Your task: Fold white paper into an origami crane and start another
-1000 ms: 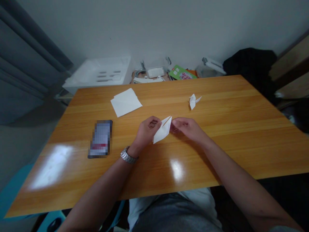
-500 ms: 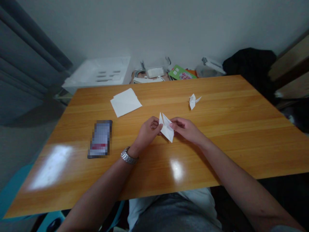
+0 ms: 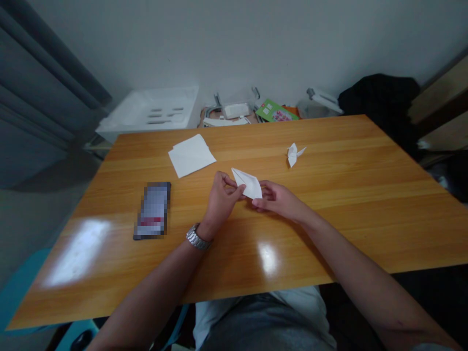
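A folded piece of white paper [image 3: 250,182], kite-shaped with a pointed tip toward the upper left, is held just above the table. My left hand [image 3: 224,196], with a metal watch [image 3: 198,237] on the wrist, pinches its left side, thumb on top. At the paper's lower right corner, the fingers of my right hand [image 3: 277,197] close on its edge. Farther back on the right stands a small white origami crane [image 3: 293,155]. Several white paper sheets [image 3: 192,156] lie stacked at the back left.
A phone [image 3: 153,210] with a blurred screen lies on the left of the wooden table [image 3: 347,195]. Beyond the far edge are a white plastic bin [image 3: 149,109], a green book [image 3: 277,111] and a clear box [image 3: 320,103]. A dark cloth heap [image 3: 376,97] is at the far right.
The folded paper has turned, its tip swinging to the left, and the gap between its two flaps no longer shows. My right hand has shifted its grip to the lower right corner.
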`<state>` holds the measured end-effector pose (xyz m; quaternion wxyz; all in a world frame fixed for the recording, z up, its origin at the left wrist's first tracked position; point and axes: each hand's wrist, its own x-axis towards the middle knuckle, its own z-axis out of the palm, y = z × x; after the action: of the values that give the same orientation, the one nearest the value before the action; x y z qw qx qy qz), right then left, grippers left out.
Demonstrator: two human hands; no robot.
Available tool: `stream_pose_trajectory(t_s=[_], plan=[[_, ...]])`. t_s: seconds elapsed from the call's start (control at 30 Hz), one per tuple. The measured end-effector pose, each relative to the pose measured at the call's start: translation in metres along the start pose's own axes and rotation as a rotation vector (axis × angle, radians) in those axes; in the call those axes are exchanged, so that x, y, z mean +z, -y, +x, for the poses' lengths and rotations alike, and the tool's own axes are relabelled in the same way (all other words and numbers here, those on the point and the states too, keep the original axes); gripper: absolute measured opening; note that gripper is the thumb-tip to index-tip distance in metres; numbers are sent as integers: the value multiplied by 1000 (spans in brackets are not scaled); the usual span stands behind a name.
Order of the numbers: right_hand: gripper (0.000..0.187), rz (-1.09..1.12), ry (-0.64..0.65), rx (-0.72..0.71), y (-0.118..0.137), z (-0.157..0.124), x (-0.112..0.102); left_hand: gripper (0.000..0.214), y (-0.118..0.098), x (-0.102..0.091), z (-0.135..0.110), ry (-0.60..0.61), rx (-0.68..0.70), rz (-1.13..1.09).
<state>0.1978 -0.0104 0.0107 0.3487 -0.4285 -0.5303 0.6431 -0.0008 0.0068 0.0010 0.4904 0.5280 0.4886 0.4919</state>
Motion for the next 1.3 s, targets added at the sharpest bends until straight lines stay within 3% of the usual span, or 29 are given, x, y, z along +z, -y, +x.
stream_pose_trajectory(t_s=[0.13, 0.23, 0.37, 0.43, 0.57, 0.67, 0.9, 1.3], plan=[[53, 4, -40, -26, -4, 2, -3, 67, -1, 0, -1, 20, -28, 6], [48, -115, -82, -57, -4, 3, -7, 81, -3, -2, -1, 46, 91, 139], [40, -380, -116, -181, -2, 3, -12, 48, -6, -7, -2, 72, 309, 419], [38, -434, -104, -213, 0, 3, -13, 34, -6, -9, -3, 135, 308, 458], [39, -440, -131, -213, 1, 3, -15, 34, -4, -9, -4, 237, 212, 381], [39, -339, -197, -196, -1, 4, -14, 34, -2, -8, -2, 248, 177, 319], [44, 79, -298, -86, -4, 8, -8, 31, -5, -6, 0, 126, 195, 295], [42, 220, -406, -101, -4, 9, -9, 30, -6, -3, -1, 79, 190, 250]])
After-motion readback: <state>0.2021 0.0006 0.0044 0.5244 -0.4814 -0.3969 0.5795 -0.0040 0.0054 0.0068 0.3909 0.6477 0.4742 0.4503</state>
